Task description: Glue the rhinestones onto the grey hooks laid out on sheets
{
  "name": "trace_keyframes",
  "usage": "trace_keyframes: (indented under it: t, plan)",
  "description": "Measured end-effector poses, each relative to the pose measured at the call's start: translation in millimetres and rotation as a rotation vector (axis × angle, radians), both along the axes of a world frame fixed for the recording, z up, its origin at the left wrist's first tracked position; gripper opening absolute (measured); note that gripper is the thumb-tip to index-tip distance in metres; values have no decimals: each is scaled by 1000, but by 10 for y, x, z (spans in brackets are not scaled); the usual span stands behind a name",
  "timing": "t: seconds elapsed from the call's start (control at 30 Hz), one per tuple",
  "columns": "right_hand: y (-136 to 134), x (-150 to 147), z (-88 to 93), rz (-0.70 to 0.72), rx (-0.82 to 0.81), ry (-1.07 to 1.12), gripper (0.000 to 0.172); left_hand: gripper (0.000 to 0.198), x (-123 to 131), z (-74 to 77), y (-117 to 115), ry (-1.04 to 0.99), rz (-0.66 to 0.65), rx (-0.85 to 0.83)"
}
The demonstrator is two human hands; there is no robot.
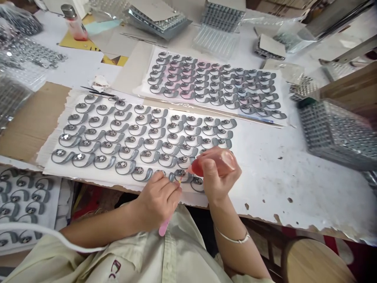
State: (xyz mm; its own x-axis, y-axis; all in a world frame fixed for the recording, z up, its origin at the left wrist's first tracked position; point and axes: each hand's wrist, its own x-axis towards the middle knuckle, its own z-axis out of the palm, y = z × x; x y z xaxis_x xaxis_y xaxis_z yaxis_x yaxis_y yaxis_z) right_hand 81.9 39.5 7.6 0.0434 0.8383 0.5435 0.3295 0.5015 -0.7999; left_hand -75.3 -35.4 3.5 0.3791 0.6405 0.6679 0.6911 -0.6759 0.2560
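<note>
My left hand (163, 198) is closed around a slim tool with a pink handle (164, 228). Its thin, yellowish tip points up at a curled grey piece with a round, shiny centre (180, 173) in the front row. My right hand (219, 177) grips a soft squeeze bottle of red liquid (222, 162), tilted so its nozzle points left, close to that same piece. Several rows of such curled pieces lie on a white sheet (53, 171) under my hands. Whether the nozzle touches the piece I cannot tell.
Behind lies a second sheet (145, 84) with more curled pieces. Black tweezers (98, 92) rest at the near sheet's back left. A capped bottle (75, 23) stands farther back. Stacked clear trays (338, 133) stand right; a wooden stool (318, 259) is below the table edge.
</note>
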Motion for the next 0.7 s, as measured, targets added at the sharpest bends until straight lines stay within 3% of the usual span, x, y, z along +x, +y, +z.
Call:
trace_keyframes:
  t: [0.27, 0.7]
  plan:
    - [0, -15, -24, 55, 58, -66, 17, 18, 9, -8, -6, -11, 12, 18]
    - [7, -48, -34, 49, 73, -113, 18, 22, 6, -9, 1, -3, 9, 9]
